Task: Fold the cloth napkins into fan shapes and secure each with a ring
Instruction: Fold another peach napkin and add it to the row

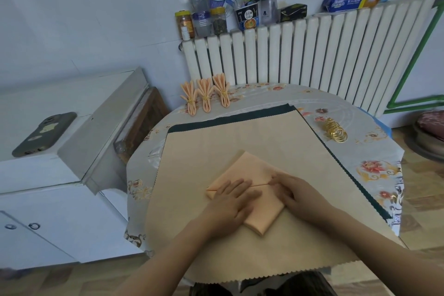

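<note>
Home kitchen: radiator [300,53], food jars [204,20].

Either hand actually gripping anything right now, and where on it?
No grip. Both hands lie flat with straight fingers on the folded peach napkin: left hand on its left half, right hand at its right edge, near the fold line.

White tiled wall [96,7] across the top, white radiator [312,55] upper right, white cabinet [48,199] at left, wood-patterned floor [420,211] lower right

Peach napkin [249,170] folded flat mid-table; three ringed fan napkins [205,95] far edge; gold rings [335,130] right.
</note>
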A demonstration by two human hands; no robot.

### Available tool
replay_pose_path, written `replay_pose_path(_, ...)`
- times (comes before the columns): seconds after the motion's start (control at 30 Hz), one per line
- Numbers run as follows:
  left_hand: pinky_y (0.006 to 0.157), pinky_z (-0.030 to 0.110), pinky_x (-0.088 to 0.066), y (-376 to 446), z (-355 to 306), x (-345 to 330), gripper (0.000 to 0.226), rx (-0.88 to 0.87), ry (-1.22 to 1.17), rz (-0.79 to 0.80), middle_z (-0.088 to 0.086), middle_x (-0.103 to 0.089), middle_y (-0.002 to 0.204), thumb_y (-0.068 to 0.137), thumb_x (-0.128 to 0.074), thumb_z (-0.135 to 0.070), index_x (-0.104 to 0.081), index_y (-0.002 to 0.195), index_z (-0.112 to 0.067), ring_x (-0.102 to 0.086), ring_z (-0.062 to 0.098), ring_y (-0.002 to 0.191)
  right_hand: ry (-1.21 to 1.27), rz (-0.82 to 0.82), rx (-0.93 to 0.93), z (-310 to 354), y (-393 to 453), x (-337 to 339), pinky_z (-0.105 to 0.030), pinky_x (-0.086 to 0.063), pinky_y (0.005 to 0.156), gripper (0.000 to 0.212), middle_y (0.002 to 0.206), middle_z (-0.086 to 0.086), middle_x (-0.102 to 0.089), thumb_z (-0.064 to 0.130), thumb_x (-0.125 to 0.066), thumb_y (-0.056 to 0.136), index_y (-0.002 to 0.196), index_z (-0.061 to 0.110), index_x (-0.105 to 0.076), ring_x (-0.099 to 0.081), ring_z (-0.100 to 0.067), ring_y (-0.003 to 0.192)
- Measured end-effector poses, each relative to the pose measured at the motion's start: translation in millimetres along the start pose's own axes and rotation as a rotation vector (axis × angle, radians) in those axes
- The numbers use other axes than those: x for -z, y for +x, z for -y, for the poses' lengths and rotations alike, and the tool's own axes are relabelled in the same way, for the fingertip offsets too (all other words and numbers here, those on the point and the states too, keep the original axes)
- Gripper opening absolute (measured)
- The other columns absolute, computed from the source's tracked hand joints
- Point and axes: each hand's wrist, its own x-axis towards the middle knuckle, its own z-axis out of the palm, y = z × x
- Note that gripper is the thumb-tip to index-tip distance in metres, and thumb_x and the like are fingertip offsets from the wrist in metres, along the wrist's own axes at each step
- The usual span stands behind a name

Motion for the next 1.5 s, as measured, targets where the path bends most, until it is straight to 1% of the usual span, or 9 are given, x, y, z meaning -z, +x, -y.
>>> replay_pose_path(0.13,0.117,0.027,0.003,-4,-1,5,0.043,0.022,-0.12,-0.031,-0.004,-0.023,0.156,0.091,-0.028,-0.045,-0.047,0.123,-0.023,-0.008,0.01,0.146,0.226,0.306,-0.105,-2,4,23,-0.018,-0.035,0.098,0.032,0.123,0.013,-0.052,0.011,-0.064,0.084,0.087,0.042,-0.062,-0.041,0.007,0.122)
replay_pose_path(0.3,0.113,0.027,-0.009,-2,-1,13,0.018,0.054,-0.253,-0.058,-0.001,-0.033,0.149,0.092,-0.056,-0.027,-0.058,0.108,-0.018,-0.018,0.013,0.142,0.179,0.497,-0.074,-1,11,35,0.008,-0.015,0.091,0.027,0.133,0.019,-0.03,0.013,-0.074,0.076,0.084,0.038,-0.07,-0.016,0.011,0.131)
replay_pose_path(0.43,0.116,0.031,-0.012,-3,1,19,0.037,0.048,-0.359,0.007,-0.001,-0.035,0.15,0.082,-0.057,-0.047,-0.061,0.105,-0.019,-0.018,0.011,0.143,0.08,0.379,0.002,-2,5,30,-0.016,-0.03,0.105,0.019,0.116,0.02,-0.053,0.022,-0.074,0.078,0.078,0.037,-0.062,-0.029,0.002,0.135)
replay_pose_path(0.6,0.118,0.034,-0.012,-4,1,32,0.043,0.067,-0.325,0.115,-0.007,-0.028,0.153,0.077,-0.07,-0.053,-0.058,0.107,-0.025,-0.011,0.008,0.144,-0.091,0.136,0.191,3,4,16,-0.036,-0.05,0.074,0.008,0.086,-0.002,-0.063,0.031,-0.051,0.083,0.079,0.025,-0.05,-0.062,-0.025,0.091)
replay_pose_path(0.87,0.11,0.019,-0.012,2,-12,23,0.041,0.169,-0.401,-0.028,0.003,-0.042,0.147,0.096,-0.05,-0.039,-0.065,0.111,-0.004,-0.025,0.017,0.143,-0.116,0.142,0.127,5,5,14,-0.03,-0.042,0.063,0.027,0.08,0.011,-0.055,0.053,-0.053,0.079,0.082,0.026,-0.052,-0.056,-0.014,0.075)
replay_pose_path(1.1,0.079,0.021,-0.038,3,-10,12,0.049,0.326,-0.538,-0.262,0.008,-0.07,0.093,0.097,-0.049,-0.031,-0.047,0.053,-0.009,-0.054,0.004,0.112,0.01,-0.009,-0.183,-1,5,17,-0.002,-0.036,0.069,0.007,0.095,0.019,-0.066,0.032,-0.069,0.083,0.078,0.03,-0.065,-0.061,-0.003,0.085)
replay_pose_path(1.37,0.076,0.022,-0.036,9,-16,-4,0.029,0.322,-0.41,-0.548,0.009,-0.052,0.09,0.087,-0.061,-0.008,-0.041,0.068,-0.019,-0.049,0.015,0.081,0.072,-0.132,-0.198,1,9,5,-0.006,-0.036,0.067,0.005,0.08,0.003,-0.063,0.015,-0.073,0.078,0.076,0.018,-0.07,-0.056,-0.01,0.075)
replay_pose_path(1.43,0.088,0.02,-0.036,8,-16,-5,0.015,0.319,-0.413,-0.521,0.006,-0.047,0.104,0.086,-0.058,-0.005,-0.055,0.1,-0.01,-0.049,0.016,0.096,0.092,-0.137,-0.214,1,10,5,-0.005,-0.035,0.066,0.006,0.08,0.002,-0.061,0.01,-0.072,0.078,0.075,0.016,-0.071,-0.054,-0.005,0.072)
replay_pose_path(1.5,0.093,0.01,-0.029,9,-16,-6,0.044,0.305,-0.417,-0.472,0.002,-0.043,0.113,0.089,-0.054,-0.005,-0.048,0.132,-0.011,-0.046,0.013,0.106,0.104,-0.128,-0.228,1,12,4,-0.004,-0.035,0.065,0.008,0.081,0.001,-0.06,0.007,-0.071,0.078,0.075,0.014,-0.071,-0.052,-0.001,0.071)
